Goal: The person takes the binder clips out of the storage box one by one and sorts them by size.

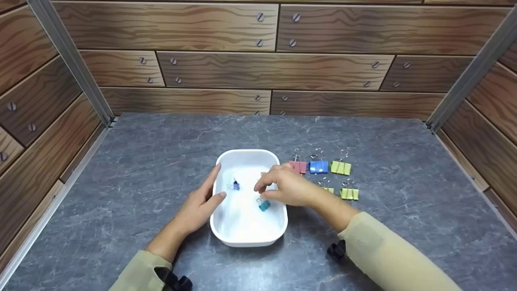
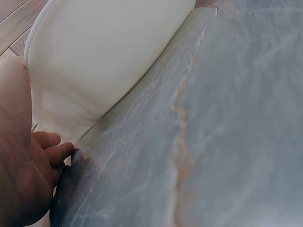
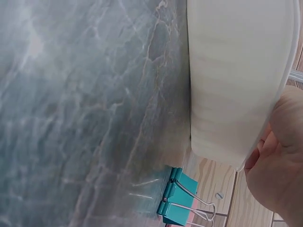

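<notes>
A white dish (image 1: 246,230) stands on the grey marble table (image 1: 161,161). Inside it lie a small blue binder clip (image 1: 234,185) and a teal binder clip (image 1: 264,205). My left hand (image 1: 211,190) rests with straight fingers against the dish's left rim; the left wrist view shows that hand (image 2: 28,179) at the foot of the dish wall (image 2: 104,56). My right hand (image 1: 262,191) hovers over the dish with curled fingers, their tips just above the teal clip; I cannot tell whether they pinch its wire handle. In the right wrist view another teal clip (image 3: 182,198) lies outside the dish wall (image 3: 236,75).
Right of the dish lie a pink clip (image 1: 298,166), a blue clip (image 1: 318,166) and a green clip (image 1: 341,167) in a row, with a small yellow-green clip (image 1: 326,188) and a green clip (image 1: 349,193) nearer me. Wood-patterned walls (image 1: 258,60) enclose three sides.
</notes>
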Action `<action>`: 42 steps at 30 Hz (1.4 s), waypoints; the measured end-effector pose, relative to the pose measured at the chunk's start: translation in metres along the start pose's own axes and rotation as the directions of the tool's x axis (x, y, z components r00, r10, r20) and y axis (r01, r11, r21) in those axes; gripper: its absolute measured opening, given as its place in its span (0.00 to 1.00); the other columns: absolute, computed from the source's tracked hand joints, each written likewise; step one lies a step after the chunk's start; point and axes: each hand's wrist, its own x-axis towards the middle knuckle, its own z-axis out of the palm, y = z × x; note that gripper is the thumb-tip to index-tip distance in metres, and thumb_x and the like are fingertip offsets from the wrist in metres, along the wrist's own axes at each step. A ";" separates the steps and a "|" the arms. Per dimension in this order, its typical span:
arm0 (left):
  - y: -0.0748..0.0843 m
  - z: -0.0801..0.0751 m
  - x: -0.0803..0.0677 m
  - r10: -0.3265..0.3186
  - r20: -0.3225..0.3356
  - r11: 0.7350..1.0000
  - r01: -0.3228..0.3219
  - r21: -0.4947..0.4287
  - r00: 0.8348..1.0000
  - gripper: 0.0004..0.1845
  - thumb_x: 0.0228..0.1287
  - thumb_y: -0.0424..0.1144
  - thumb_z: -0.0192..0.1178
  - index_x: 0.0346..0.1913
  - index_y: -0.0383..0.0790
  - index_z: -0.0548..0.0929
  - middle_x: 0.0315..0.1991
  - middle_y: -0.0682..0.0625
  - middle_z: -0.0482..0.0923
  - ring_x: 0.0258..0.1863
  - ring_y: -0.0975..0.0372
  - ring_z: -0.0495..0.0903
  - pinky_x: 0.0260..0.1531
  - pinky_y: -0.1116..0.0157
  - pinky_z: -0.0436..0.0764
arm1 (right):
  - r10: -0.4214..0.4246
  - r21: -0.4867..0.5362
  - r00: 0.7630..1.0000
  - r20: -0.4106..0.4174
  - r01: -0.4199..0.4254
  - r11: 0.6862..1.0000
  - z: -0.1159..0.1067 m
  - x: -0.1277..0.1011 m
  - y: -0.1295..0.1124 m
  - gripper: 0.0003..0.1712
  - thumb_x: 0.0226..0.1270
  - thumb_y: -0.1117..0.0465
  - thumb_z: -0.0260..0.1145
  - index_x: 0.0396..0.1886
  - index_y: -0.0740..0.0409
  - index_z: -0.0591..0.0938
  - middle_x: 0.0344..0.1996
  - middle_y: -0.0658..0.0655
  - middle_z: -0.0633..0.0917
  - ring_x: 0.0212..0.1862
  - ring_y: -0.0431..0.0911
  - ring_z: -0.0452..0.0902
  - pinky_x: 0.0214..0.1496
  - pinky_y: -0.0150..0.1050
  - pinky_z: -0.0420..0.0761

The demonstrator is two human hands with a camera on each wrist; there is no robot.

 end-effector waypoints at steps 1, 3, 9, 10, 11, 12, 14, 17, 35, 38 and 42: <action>-0.001 0.000 0.000 0.002 0.000 1.000 -0.002 -0.001 1.000 0.39 0.80 0.46 0.58 0.87 0.57 0.54 0.79 0.40 0.64 0.74 0.51 0.70 0.66 0.47 0.75 | 0.005 -0.003 1.000 0.006 -0.005 1.000 0.001 0.000 0.000 0.09 0.67 0.61 0.74 0.46 0.54 0.94 0.41 0.46 0.92 0.50 0.47 0.81 0.61 0.51 0.65; -0.001 0.000 0.000 0.003 0.000 1.000 -0.003 -0.002 1.000 0.39 0.80 0.46 0.58 0.87 0.56 0.54 0.79 0.40 0.64 0.75 0.50 0.70 0.67 0.47 0.74 | 0.012 -0.011 1.000 0.010 -0.012 1.000 0.002 0.000 0.000 0.09 0.67 0.61 0.75 0.46 0.54 0.94 0.41 0.46 0.92 0.52 0.47 0.81 0.61 0.52 0.65; 0.000 0.000 0.000 0.002 -0.001 1.000 -0.002 -0.008 1.000 0.39 0.80 0.46 0.59 0.87 0.58 0.55 0.79 0.41 0.64 0.75 0.51 0.69 0.68 0.47 0.74 | 0.010 -0.067 1.000 -0.008 -0.011 0.998 0.003 0.001 -0.003 0.09 0.66 0.60 0.76 0.45 0.52 0.94 0.39 0.44 0.91 0.48 0.46 0.80 0.58 0.51 0.66; 0.000 0.000 0.000 0.000 -0.001 1.000 0.000 -0.010 1.000 0.39 0.80 0.46 0.59 0.87 0.58 0.54 0.79 0.41 0.64 0.75 0.51 0.70 0.67 0.47 0.74 | 0.011 -0.076 1.000 -0.009 -0.011 0.997 0.003 0.001 -0.003 0.09 0.66 0.60 0.76 0.44 0.52 0.94 0.39 0.44 0.91 0.46 0.45 0.79 0.57 0.50 0.66; -0.001 0.000 0.000 -0.001 -0.002 1.000 0.001 -0.010 1.000 0.39 0.80 0.46 0.59 0.87 0.58 0.54 0.79 0.41 0.64 0.75 0.51 0.69 0.68 0.47 0.74 | 0.008 -0.085 1.000 -0.008 -0.009 0.996 0.003 0.001 -0.004 0.08 0.66 0.61 0.76 0.44 0.52 0.94 0.38 0.43 0.91 0.46 0.45 0.79 0.56 0.50 0.66; -0.001 0.000 0.000 -0.004 -0.002 1.000 0.004 -0.010 1.000 0.39 0.80 0.46 0.59 0.87 0.58 0.54 0.79 0.41 0.64 0.75 0.51 0.70 0.67 0.47 0.74 | 0.007 -0.096 1.000 -0.008 -0.007 0.995 0.003 0.001 -0.004 0.08 0.66 0.61 0.76 0.43 0.51 0.94 0.38 0.43 0.91 0.45 0.45 0.78 0.56 0.50 0.66; -0.001 0.000 0.000 -0.006 -0.003 1.000 0.006 -0.012 1.000 0.39 0.80 0.46 0.59 0.87 0.58 0.55 0.79 0.41 0.64 0.75 0.51 0.70 0.67 0.47 0.74 | 0.015 -0.110 1.000 0.002 -0.015 0.994 0.003 0.001 -0.006 0.08 0.66 0.61 0.76 0.43 0.51 0.94 0.37 0.43 0.91 0.44 0.46 0.78 0.55 0.50 0.66; -0.001 0.001 0.000 -0.007 -0.005 1.000 0.007 -0.011 1.000 0.39 0.80 0.46 0.59 0.87 0.58 0.55 0.79 0.41 0.64 0.75 0.51 0.69 0.67 0.47 0.74 | 0.030 -0.125 0.999 0.015 -0.028 0.992 0.003 0.002 -0.007 0.07 0.65 0.61 0.77 0.42 0.51 0.95 0.36 0.43 0.91 0.44 0.47 0.78 0.54 0.50 0.65; -0.002 0.000 0.000 0.002 0.001 1.000 -0.002 -0.014 1.000 0.39 0.80 0.46 0.59 0.87 0.57 0.54 0.78 0.40 0.67 0.72 0.52 0.73 0.65 0.48 0.76 | 0.084 -0.178 0.993 0.088 -0.067 0.982 0.000 0.007 -0.012 0.03 0.65 0.59 0.79 0.33 0.45 0.95 0.31 0.38 0.90 0.40 0.43 0.73 0.53 0.49 0.63; -0.002 0.000 0.000 -0.001 -0.001 1.000 0.001 -0.012 1.000 0.39 0.80 0.47 0.59 0.87 0.57 0.54 0.78 0.41 0.66 0.73 0.52 0.72 0.64 0.47 0.76 | 0.078 -0.177 0.993 0.087 -0.062 0.982 0.000 0.006 -0.012 0.03 0.66 0.59 0.78 0.32 0.45 0.94 0.30 0.39 0.90 0.40 0.43 0.73 0.52 0.48 0.63; -0.003 0.002 -0.001 0.003 -0.004 1.000 -0.003 -0.018 1.000 0.39 0.81 0.46 0.59 0.87 0.57 0.54 0.79 0.41 0.65 0.74 0.52 0.71 0.66 0.46 0.75 | 0.043 -0.145 0.998 0.050 -0.036 0.989 0.002 0.003 -0.010 0.04 0.65 0.61 0.77 0.33 0.46 0.94 0.30 0.40 0.90 0.41 0.46 0.75 0.52 0.49 0.63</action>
